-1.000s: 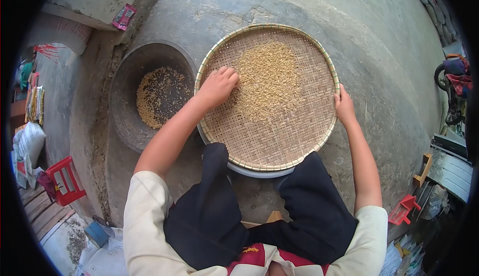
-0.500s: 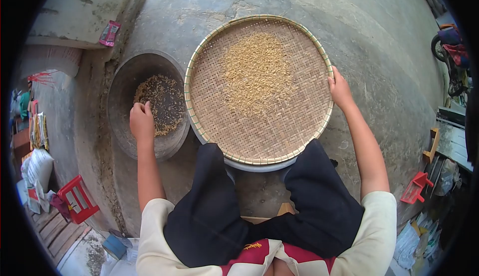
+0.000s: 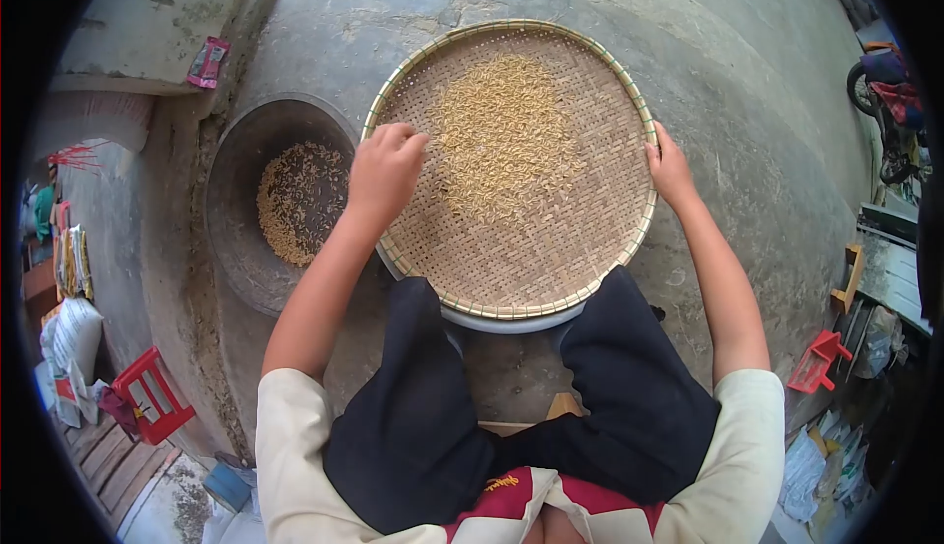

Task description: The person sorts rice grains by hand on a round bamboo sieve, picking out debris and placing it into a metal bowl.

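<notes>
A round woven bamboo winnowing tray (image 3: 590, 239) rests on a grey tub (image 3: 521, 326) between my knees. Golden unhusked rice grains (image 3: 506, 136) lie in a loose heap over its upper middle. My right hand (image 3: 671, 165) grips the tray's right rim, thumb on the inside. Above the left rim is my left hand (image 3: 386, 172), its fingers curled and pressed together; whatever they may hold is too small or hidden. To the left stands a dark round basin (image 3: 231, 239), with more grains (image 3: 285, 200) scattered on its bottom.
Under me is a grey concrete floor (image 3: 767, 200). A pink packet (image 3: 208, 62) lies on a ledge at upper left. Red plastic stools (image 3: 154, 393) and white sacks (image 3: 74, 337) stand at far left. Another red plastic item (image 3: 818, 362) and a parked motorbike (image 3: 885, 116) are at right.
My left hand has moved right and up, out of the dark basin to above the tray's left rim. My right hand keeps its hold on the tray.
</notes>
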A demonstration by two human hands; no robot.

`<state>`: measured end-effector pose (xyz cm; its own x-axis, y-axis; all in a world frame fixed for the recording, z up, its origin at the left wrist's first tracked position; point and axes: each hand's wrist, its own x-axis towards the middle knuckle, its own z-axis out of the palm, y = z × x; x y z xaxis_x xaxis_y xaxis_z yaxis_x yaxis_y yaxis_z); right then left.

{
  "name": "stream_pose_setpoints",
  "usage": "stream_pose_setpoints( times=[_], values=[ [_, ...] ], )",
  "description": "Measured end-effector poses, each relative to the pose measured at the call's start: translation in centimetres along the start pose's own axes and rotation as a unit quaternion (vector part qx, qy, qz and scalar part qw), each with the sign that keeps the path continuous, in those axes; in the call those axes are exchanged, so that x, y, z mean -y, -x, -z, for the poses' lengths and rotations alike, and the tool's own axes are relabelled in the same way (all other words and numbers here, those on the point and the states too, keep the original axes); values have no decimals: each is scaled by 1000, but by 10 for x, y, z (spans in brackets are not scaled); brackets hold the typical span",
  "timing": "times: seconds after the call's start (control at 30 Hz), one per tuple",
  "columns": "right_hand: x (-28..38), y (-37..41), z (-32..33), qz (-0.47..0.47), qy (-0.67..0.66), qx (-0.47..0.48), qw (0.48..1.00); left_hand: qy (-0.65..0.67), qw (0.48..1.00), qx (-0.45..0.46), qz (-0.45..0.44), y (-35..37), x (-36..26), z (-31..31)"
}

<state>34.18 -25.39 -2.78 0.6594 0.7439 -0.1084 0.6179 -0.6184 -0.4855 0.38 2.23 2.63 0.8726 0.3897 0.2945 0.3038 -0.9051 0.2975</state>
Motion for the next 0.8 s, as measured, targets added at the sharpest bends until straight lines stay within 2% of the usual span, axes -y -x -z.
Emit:
stream_pose_setpoints(
  times=[0.03, 0.1, 0.23, 0.4, 0.53, 0.7, 0.8],
  values=[
    [0, 0, -1, 5, 12, -5, 1000, 2, 1000, 0, -2, -7, -4, -9],
    [0, 0, -1, 3, 5, -6, 1000, 2, 998, 65, 9, -16, -9, -25],
    [1, 0, 0, 3, 6, -3, 1000, -43, 995, 82, 28, -19, -11, -43],
    [3, 0, 0, -8, 4, 3, 1000, 33, 982, 138, 121, -17, -10, -44],
    [4, 0, 1, -12, 10, 6, 1000, 37, 989, 117, 85, -15, -9, -43],
    [4, 0, 1, -8, 1, 0, 1000, -35, 991, 123, 36, -19, -6, -43],
    [6, 2, 2, -12, -8, 1, 1000, 15, 993, 107, 49, -20, -7, -39]
  ],
)
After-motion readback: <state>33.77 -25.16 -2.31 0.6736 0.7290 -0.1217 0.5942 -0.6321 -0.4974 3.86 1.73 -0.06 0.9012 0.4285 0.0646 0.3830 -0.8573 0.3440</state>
